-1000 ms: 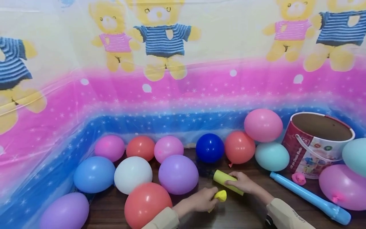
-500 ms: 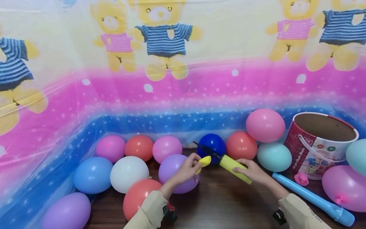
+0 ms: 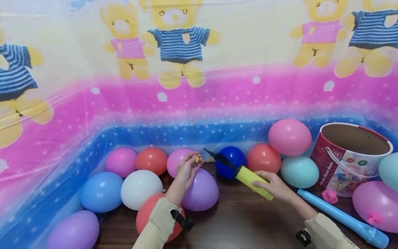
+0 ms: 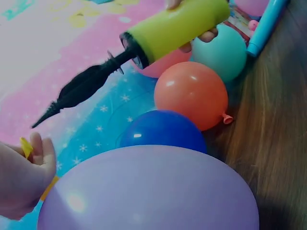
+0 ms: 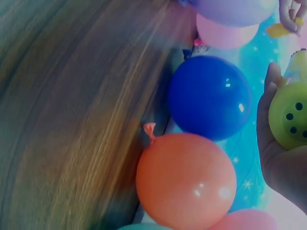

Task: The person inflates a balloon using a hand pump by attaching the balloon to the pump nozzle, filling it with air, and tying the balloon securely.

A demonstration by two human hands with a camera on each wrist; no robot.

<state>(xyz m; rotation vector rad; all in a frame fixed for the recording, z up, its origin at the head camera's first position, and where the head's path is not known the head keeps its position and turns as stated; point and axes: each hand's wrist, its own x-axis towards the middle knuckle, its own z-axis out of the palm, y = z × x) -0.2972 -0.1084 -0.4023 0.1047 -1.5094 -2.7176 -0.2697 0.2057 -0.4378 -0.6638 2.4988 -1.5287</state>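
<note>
My left hand point(image 3: 186, 173) pinches an uninflated yellow balloon point(image 3: 197, 158), mostly hidden by the fingers in the head view. In the right wrist view more of that yellow balloon point(image 5: 277, 31) shows below the fingertips. My right hand point(image 3: 274, 187) grips the yellow-green barrel of a balloon pump point(image 3: 252, 181). The pump's black nozzle point(image 4: 86, 86) points up and left toward the left hand, with its tip close to the balloon but apart from it. Beneath the left hand sits an inflated purple balloon point(image 3: 202, 192).
Inflated balloons line the back, among them a dark blue balloon point(image 3: 228, 157), a white balloon point(image 3: 141, 189) and a red balloon point(image 3: 146, 214). At right stand a block bucket point(image 3: 329, 166), a light-blue tube point(image 3: 342, 218) and a small pink duck point(image 3: 329, 196) on the wooden table point(image 3: 242, 224).
My left hand has risen and moved left with the yellow balloon, turning its palm side more into view. The pump has been lifted, and its nozzle now angles up to the left.
</note>
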